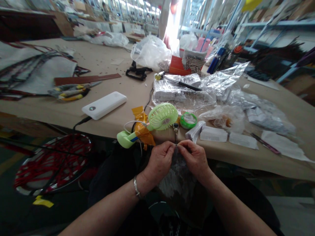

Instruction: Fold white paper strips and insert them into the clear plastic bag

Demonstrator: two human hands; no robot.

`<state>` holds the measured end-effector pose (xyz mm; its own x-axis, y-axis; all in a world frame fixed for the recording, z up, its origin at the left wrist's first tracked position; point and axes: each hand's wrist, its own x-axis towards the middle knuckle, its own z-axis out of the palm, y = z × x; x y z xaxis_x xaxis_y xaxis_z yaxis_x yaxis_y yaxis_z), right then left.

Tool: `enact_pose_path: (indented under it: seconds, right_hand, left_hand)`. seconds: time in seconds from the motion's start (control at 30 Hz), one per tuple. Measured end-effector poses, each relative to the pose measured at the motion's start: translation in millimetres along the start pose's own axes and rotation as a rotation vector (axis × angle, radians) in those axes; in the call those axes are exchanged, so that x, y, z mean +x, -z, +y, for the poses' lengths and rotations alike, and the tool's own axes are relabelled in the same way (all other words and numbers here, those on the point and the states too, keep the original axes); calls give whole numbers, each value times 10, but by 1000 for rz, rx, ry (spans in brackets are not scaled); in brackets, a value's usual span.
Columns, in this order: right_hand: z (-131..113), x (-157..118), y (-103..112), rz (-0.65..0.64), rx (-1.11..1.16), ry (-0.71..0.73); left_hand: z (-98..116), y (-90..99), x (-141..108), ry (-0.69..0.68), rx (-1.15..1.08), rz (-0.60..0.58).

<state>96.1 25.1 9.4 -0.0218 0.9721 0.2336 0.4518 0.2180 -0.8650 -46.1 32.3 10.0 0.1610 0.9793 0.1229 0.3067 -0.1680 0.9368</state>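
Observation:
A clear plastic bag [177,177] hangs over my lap, just below the table edge. At its top edge, the thumb and fingertips of my left hand [159,160] are closed in a pinch. My right hand [195,159] pinches the same edge, its fingertips almost touching the left ones. What the bag contains cannot be made out. Right beyond my fingertips a small metal rod [176,131] stands at the table edge. Nearby are a green handheld fan [162,117] fixed with orange tape [142,126], and a round green container [188,120].
Stacks of white paper labels [213,133], a pen [265,143] and crumpled plastic bags [226,116] lie to the right. On the left are a white power bank [104,105] and several yellow-handled pliers [71,91]. A red-wrapped round stool [54,164] stands below.

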Motion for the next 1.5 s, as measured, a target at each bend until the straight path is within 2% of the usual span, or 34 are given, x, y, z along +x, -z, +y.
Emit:
enact_pose_path:
  seconds: [0.1, 0.17, 0.33, 0.47, 0.53, 0.67, 0.73, 0.8, 0.93, 1.03, 1.17, 1.23, 1.33, 1.4, 1.5]
  right_hand:
    - [-27, -106, 108, -34, -37, 14]
    - [-30, -146, 232, -31, -141, 81]
    - [98, -45, 536, 162, -559, 342]
    - [251, 15, 569, 147, -863, 405]
    - [295, -2, 545, 145, -892, 421]
    - [309, -32, 562, 192, -804, 454]
    - [293, -42, 605, 198, -739, 480]
    - [263, -78, 646, 201, -670, 520]
    - [148, -275, 643, 138, -559, 603]
    - [71, -451, 586, 43, -532, 631]
    - [109, -489, 592, -4, -544, 618]
    - [175, -403, 645, 41, -608, 547]
    - [259, -227, 726, 146, -807, 367]
    - [284, -135, 753, 154, -930, 279]
    - [306, -77, 766, 132, -985, 259]
  left_hand:
    - [24, 22, -74, 28, -30, -44]
    - [-19, 27, -122, 60, -37, -70]
    - [-260, -12, -167, 126, -37, -105]
    - [-376, -62, -195, 188, 6, -104]
    - [-384, -91, -221, 183, 18, -142]
    - [-300, -181, -244, 192, -59, -205]
    - [-206, -241, -232, 246, -159, -233]
    - [-89, -305, -210, 361, -327, -273]
    - [120, -422, -149, 640, -889, -373]
    - [184, -496, -91, 686, -1146, -348]
    - [190, -542, -45, 714, -1127, -270]
    - [197, -538, -48, 755, -1060, -278]
    - [220, -522, -71, 822, -931, -267]
    - [230, -518, -87, 828, -888, -270]
    - [230, -527, -99, 802, -869, -286]
